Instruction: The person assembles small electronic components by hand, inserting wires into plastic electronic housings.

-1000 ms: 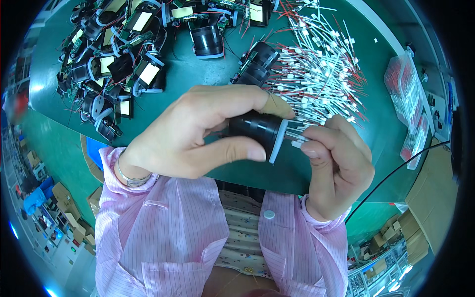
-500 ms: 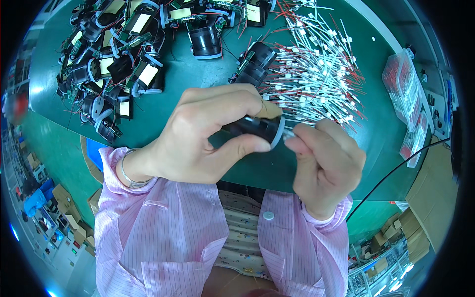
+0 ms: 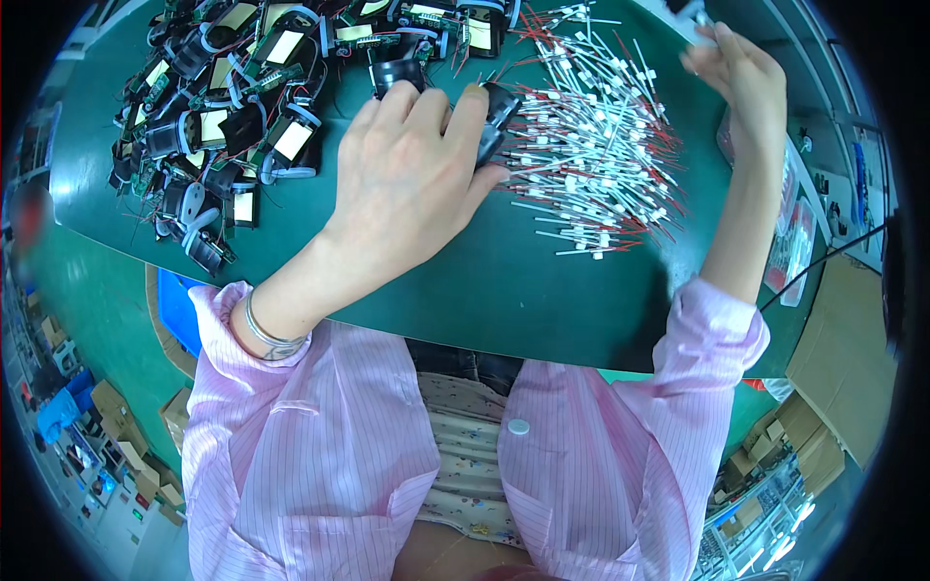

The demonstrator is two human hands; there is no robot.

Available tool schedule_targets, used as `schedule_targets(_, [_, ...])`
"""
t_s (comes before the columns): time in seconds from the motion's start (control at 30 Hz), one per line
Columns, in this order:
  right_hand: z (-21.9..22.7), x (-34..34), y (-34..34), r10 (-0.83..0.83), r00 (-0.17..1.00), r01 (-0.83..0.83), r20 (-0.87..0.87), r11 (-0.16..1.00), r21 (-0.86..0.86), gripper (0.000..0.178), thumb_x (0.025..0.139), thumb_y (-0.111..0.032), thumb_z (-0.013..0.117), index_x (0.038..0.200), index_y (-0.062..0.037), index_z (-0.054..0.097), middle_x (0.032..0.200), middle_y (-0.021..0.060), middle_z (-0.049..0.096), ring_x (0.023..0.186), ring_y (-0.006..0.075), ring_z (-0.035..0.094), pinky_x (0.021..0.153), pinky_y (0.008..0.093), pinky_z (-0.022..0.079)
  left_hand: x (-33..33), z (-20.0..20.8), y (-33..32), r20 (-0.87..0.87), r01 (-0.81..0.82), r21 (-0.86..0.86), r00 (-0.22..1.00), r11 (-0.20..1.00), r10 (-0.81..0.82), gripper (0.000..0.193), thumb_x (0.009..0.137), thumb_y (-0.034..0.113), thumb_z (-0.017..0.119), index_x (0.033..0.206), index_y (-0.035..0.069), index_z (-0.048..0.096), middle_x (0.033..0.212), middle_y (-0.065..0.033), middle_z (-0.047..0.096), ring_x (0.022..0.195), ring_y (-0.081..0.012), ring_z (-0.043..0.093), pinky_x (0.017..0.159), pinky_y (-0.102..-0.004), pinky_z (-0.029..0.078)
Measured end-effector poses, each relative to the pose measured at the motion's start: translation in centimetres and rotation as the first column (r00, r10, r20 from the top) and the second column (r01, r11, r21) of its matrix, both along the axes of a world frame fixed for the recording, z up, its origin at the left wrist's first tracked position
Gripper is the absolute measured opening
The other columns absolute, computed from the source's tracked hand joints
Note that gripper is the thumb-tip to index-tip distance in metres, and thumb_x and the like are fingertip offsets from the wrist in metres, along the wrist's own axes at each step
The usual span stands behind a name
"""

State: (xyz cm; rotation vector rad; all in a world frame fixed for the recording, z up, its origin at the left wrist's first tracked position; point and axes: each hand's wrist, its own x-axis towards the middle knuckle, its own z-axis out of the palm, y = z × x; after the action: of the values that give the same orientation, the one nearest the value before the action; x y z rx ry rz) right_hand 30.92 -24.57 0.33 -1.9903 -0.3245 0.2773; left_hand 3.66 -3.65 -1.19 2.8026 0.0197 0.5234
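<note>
My left hand (image 3: 402, 174) reaches over the table, back upward. Its thumb and fingers close around a black cylindrical housing (image 3: 496, 121), partly hidden by the fingers. Another black housing (image 3: 395, 73) with a shiny curved wall lies just beyond the fingertips. Up at the far right, my right hand (image 3: 741, 77) is raised, fingers bent together near a small pale object (image 3: 696, 14); what the fingers hold is too small and blurred to tell. Between the hands spreads a pile of white and red wire leads (image 3: 601, 145) with white connectors.
A heap of black housings (image 3: 218, 126) with green circuit boards and pale labels covers the table's left far side. Clear plastic boxes (image 3: 790, 252) with red contents stand at the right edge. A black cable (image 3: 823, 263) crosses near them. Below the left edge sits a blue bin (image 3: 179, 310).
My hands, close together at a ringed black housing before, have parted. The left has moved forward onto the table; the right has swung up and away to the far right.
</note>
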Motion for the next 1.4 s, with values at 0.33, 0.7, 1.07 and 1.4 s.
schedule_targets(0.33, [-1.5, -5.4, 4.7, 0.26, 0.927, 0.06, 0.271, 0.609, -0.791, 0.024, 0.082, -0.023, 0.062, 0.095, -0.0034, 0.069, 0.096, 0.023, 0.067, 0.093, 0.0404, 0.064, 0.082, 0.0474, 0.05, -0.4, 0.6, 1.4, 0.029, 0.053, -0.415, 0.999, 0.908, -0.044, 0.03, 0.076, -0.003, 0.067, 0.104, -0.002, 0.057, 0.085, -0.0142, 0.055, 0.072, -0.0304, 0.059, 0.057, -0.0369, 0.046])
schedule_targets(0.7, [4.1, -12.8, 3.6, 0.214, 0.957, -0.215, 0.195, 0.976, -0.016, 0.011, 0.081, -0.002, 0.062, 0.091, 0.0016, 0.063, 0.077, 0.0089, 0.067, 0.066, 0.0146, 0.065, 0.06, 0.0266, 0.05, -1.2, 2.8, 1.2, -0.014, 0.095, -0.651, 0.99, 0.753, -0.138, 0.028, 0.072, -0.009, 0.069, 0.099, -0.005, 0.063, 0.104, -0.0112, 0.061, 0.076, -0.0163, 0.057, 0.051, -0.0231, 0.042])
schedule_targets(1.07, [2.7, -21.6, 4.4, 0.784, 0.551, -0.106, -0.284, 0.404, 0.908, 0.012, 0.088, 0.008, 0.057, 0.099, 0.0053, 0.058, 0.093, 0.0165, 0.065, 0.081, 0.0186, 0.067, 0.07, 0.0267, 0.055, -0.3, 0.8, 2.3, 0.413, 0.474, -0.881, 0.775, 0.008, -0.479, 0.035, 0.08, 0.003, 0.062, 0.113, -0.008, 0.057, 0.11, -0.0161, 0.058, 0.099, -0.0253, 0.055, 0.085, -0.0351, 0.044])
schedule_targets(1.4, [2.2, -22.5, 4.6, 0.664, 0.734, -0.278, -0.145, 0.487, 0.828, 0.014, 0.085, 0.005, 0.061, 0.099, 0.0054, 0.062, 0.095, 0.0203, 0.066, 0.081, 0.0239, 0.069, 0.067, 0.0304, 0.058, -1.0, 1.0, 0.6, 0.001, -0.169, -0.9, 0.921, -0.402, -0.39, 0.034, 0.095, 0.013, 0.051, 0.125, -0.002, 0.046, 0.119, -0.0166, 0.055, 0.098, -0.02, 0.057, 0.078, -0.0291, 0.049])
